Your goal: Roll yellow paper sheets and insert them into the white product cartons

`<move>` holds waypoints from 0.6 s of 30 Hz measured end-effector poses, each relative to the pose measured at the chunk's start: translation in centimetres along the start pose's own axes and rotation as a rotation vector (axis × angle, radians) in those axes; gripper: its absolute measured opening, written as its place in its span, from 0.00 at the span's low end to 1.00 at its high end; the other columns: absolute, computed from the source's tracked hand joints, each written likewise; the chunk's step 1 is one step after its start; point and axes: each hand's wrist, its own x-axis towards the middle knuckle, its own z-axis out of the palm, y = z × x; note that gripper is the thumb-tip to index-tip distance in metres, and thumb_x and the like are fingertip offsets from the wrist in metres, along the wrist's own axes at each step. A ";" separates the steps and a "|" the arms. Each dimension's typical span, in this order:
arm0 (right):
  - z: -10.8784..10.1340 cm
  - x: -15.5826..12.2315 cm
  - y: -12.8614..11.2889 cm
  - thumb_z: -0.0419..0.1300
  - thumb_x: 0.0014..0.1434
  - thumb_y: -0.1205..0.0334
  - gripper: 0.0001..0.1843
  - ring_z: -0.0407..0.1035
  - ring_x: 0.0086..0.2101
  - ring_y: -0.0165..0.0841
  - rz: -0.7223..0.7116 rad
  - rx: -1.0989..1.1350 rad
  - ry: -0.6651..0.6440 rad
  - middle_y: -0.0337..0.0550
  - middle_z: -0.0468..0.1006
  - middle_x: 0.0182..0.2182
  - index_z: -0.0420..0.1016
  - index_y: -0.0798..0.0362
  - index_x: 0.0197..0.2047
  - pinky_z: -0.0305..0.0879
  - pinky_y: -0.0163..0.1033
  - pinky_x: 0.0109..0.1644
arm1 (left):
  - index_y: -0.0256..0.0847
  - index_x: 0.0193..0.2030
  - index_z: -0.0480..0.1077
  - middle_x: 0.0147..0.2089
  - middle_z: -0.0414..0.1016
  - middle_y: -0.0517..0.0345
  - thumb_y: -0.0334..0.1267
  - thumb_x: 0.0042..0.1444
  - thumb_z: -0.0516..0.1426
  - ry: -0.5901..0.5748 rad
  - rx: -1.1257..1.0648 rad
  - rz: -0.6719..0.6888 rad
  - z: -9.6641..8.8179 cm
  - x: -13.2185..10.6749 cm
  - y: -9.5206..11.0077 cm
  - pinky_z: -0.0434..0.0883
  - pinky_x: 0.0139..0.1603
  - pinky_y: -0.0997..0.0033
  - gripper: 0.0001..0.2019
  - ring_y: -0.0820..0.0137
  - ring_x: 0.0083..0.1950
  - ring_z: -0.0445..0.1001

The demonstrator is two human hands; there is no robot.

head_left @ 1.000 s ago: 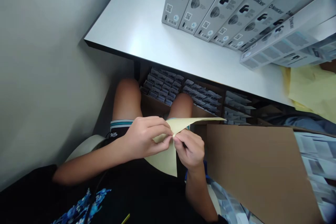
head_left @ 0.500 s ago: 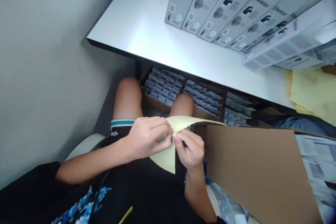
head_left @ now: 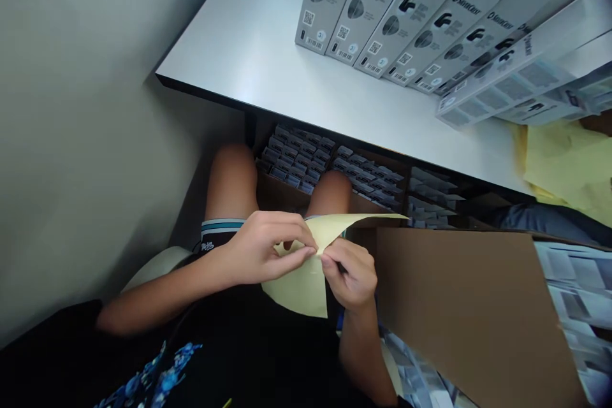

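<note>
the left hand and right hand each keep a narrow pinching grip on a pale yellow paper sheet, which is held above the person's lap with both hands close together at its folded edge. just beside the right hand stands a brown cardboard flap, while past the knees a carton of small packs sits under the white counter, which carries a row of silvercrest boxes.

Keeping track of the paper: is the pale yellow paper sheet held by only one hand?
No, the left hand and the right hand both grip the pale yellow paper sheet, their fingertips meeting on it.
</note>
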 end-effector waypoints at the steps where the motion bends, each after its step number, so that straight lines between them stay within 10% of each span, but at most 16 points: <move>1: 0.0 0.1 0.0 0.57 0.65 0.71 0.07 0.64 0.25 0.29 -0.002 0.005 -0.010 0.38 0.71 0.25 0.73 0.52 0.36 0.61 0.35 0.29 | 0.39 0.38 0.77 0.36 0.81 0.55 0.32 0.63 0.58 -0.001 -0.003 -0.021 0.0 0.0 0.0 0.72 0.38 0.73 0.05 0.70 0.36 0.77; 6: -0.1 1.2 -0.7 0.55 0.65 0.71 0.09 0.62 0.24 0.29 -0.033 -0.011 0.019 0.36 0.67 0.23 0.71 0.51 0.32 0.57 0.35 0.27 | 0.39 0.34 0.72 0.32 0.74 0.58 0.32 0.63 0.56 0.119 -0.017 -0.112 -0.1 0.2 -0.2 0.67 0.31 0.75 0.06 0.73 0.30 0.71; 10: -2.7 2.8 0.2 0.55 0.65 0.69 0.11 0.63 0.21 0.29 -0.024 -0.120 0.221 0.35 0.67 0.21 0.71 0.51 0.30 0.58 0.34 0.25 | 0.41 0.30 0.68 0.28 0.69 0.60 0.38 0.68 0.53 0.443 -0.195 -0.165 -1.2 0.5 -1.2 0.67 0.30 0.76 0.13 0.73 0.29 0.68; 18: -14.6 9.9 4.8 0.65 0.57 0.50 0.17 0.63 0.23 0.30 -0.036 -0.198 1.505 0.35 0.68 0.21 0.71 0.53 0.26 0.63 0.35 0.27 | 0.41 0.23 0.71 0.25 0.70 0.57 0.52 0.60 0.60 0.585 -0.357 -0.289 -2.3 0.5 -3.1 0.69 0.30 0.73 0.20 0.69 0.28 0.68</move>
